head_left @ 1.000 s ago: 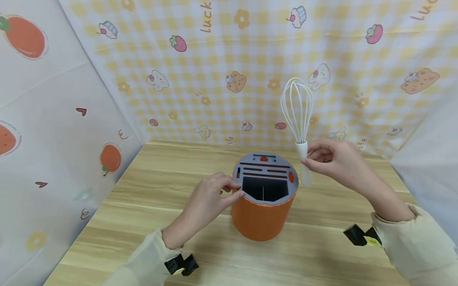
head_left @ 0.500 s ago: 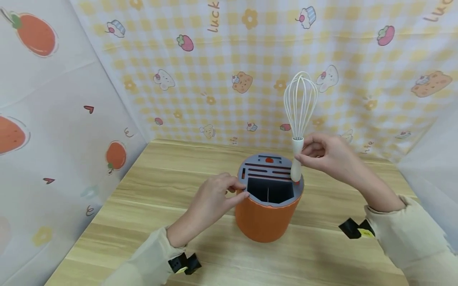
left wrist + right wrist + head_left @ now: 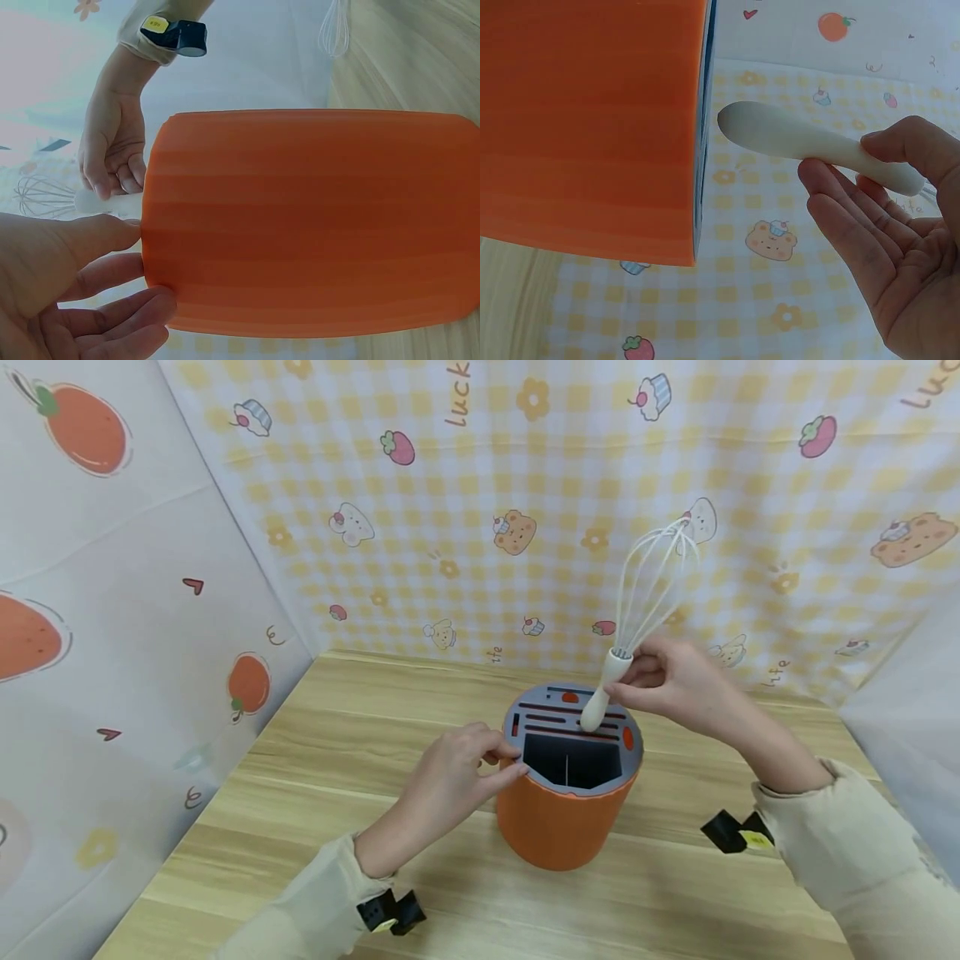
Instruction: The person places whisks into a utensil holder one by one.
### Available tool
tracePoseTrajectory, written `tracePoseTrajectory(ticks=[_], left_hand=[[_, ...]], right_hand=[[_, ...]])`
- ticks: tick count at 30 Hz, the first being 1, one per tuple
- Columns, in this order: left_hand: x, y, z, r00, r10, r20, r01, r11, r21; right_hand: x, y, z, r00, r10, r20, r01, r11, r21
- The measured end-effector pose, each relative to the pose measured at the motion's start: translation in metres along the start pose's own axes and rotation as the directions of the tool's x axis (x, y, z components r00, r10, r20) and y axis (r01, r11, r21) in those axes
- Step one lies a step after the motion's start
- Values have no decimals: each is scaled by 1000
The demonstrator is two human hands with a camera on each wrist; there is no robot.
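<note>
My right hand (image 3: 686, 685) pinches a whisk (image 3: 603, 692) by its pale handle between thumb and fingers. The wire loops point up and lean right; the handle's rounded end hangs over the slotted grey top of an orange knife holder (image 3: 555, 827). In the right wrist view a small gap separates the handle tip (image 3: 735, 124) from the holder's top. My left hand (image 3: 457, 777) holds the holder's near-left rim with thumb and index finger. The left wrist view has the left thumb (image 3: 112, 231) right at the rim, the other fingers bent beside it.
The holder stands upright on a wood-grain table (image 3: 315, 735); its top has narrow slots and a large divided opening (image 3: 543, 760). A yellow checked cloth (image 3: 450, 485) hangs behind, a white printed cloth (image 3: 135, 543) at left. White wire loops (image 3: 335, 30) show at the table's edge.
The right hand has carried the whisk leftward from beside the holder to over its top, and the whisk has tilted, wires to the right. The left hand stays at the rim.
</note>
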State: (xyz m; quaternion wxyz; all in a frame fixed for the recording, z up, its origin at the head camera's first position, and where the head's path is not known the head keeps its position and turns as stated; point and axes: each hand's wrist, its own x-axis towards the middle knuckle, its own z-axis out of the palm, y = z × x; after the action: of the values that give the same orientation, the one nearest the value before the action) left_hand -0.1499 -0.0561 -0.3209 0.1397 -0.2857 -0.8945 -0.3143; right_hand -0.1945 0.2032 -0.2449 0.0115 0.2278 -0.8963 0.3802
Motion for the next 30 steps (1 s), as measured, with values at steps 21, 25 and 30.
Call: tracePoseTrajectory(ticks=[21, 25, 30], left_hand=[[0, -2, 1, 999, 21, -29, -22, 999, -40], [-1, -2, 2, 999, 24, -31, -25, 999, -40], [-2, -2, 1, 999, 23, -26, -23, 999, -33]], right_hand=[[7, -2, 19, 996, -50, 76, 37, 985, 166], [6, -4, 20, 994, -69, 82, 53, 983, 177], [3, -7, 20, 993, -67, 100, 53, 988, 142]])
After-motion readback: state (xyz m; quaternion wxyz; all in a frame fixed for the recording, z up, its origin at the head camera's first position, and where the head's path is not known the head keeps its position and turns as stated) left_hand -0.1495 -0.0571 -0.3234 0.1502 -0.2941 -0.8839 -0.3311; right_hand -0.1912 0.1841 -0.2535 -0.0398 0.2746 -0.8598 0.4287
